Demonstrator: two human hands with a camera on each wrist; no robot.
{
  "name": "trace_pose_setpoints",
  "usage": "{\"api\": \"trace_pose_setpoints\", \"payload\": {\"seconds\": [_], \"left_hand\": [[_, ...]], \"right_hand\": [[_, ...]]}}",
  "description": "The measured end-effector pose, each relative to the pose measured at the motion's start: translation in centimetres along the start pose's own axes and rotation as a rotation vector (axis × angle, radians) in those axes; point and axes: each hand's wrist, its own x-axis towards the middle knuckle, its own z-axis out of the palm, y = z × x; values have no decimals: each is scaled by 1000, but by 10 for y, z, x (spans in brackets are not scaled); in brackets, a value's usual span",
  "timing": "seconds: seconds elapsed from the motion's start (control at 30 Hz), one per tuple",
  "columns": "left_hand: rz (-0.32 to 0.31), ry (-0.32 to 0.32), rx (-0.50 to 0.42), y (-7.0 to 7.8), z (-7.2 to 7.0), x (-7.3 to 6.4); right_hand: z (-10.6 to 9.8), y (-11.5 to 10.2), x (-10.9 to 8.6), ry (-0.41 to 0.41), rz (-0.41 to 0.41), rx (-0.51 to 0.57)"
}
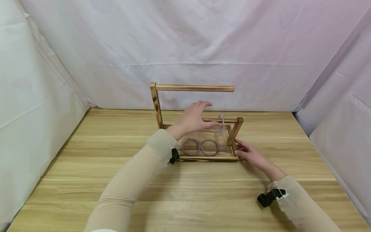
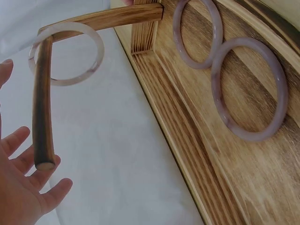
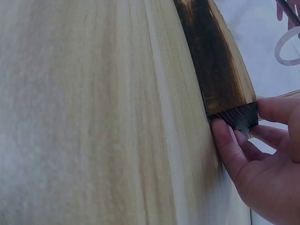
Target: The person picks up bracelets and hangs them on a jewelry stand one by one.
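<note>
White cloth (image 1: 188, 45) behind a wood-grain surface (image 1: 72, 161) bearing a wooden bangle stand (image 1: 208, 159) with a shallow tray base. At left, a tall post (image 1: 156, 106) carries the upper bar (image 1: 195, 88), which runs rightward to a free end. The left hand (image 1: 195, 117) is above the tray with fingers and thumb spread wide, around the free end of the lower bar (image 2: 43, 108), holding no bangle. In the tray below, the left bangle (image 2: 282, 91) and the right bangle (image 2: 218, 30), both mauve, lie flat, touching. Farther right, a paler bangle (image 2: 100, 50) hangs around the lower bar, near the short post (image 1: 235, 132). At far right, the right hand (image 1: 248, 155) grips the tray's front corner between thumb and fingers.
</note>
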Motion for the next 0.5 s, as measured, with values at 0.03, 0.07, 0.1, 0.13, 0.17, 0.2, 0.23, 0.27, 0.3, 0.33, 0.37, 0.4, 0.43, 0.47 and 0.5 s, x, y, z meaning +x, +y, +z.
{"api": "trace_pose_setpoints", "payload": {"seconds": [0.03,0.07,0.1,0.13,0.17,0.2,0.23,0.27,0.3,0.33,0.37,0.4,0.43,0.47,0.5], "left_hand": [[-2,1,-12,-2,0,-1],[-4,1,-19,-4,0,-2],[-6,1,-29,-7,0,-2],[-8,1,-40,-9,1,-3],[-12,1,-46,-12,1,-5],[-18,0,-56,-14,2,-6],[-23,-1,-68,-16,2,-7],[-30,0,-76,-18,3,-9],[-36,2,-85,-20,3,-10],[-41,3,-91,-22,4,-12],[-48,4,-89,-24,5,-13],[-52,7,-94,-26,6,-15],[-56,11,-96,-28,7,-16],[-60,15,-95,-30,7,-18],[-63,17,-93,-31,8,-19]], "right_hand": [[0,0,0,-2,5,-2],[0,0,0,-5,8,-5],[-1,0,0,-6,15,-6],[-1,0,0,-6,20,-6],[-1,0,0,-8,23,-6],[-2,0,0,-10,24,-5],[-2,0,0,-11,24,-5],[-2,0,0,-11,23,0],[-2,0,0,-10,23,5],[-2,0,-1,-10,22,9],[-2,0,-1,-9,21,14],[-2,0,-1,-8,21,16],[-2,0,-1,-6,22,18],[-2,0,-1,-4,22,17],[-2,0,-1,-3,22,16]]}}
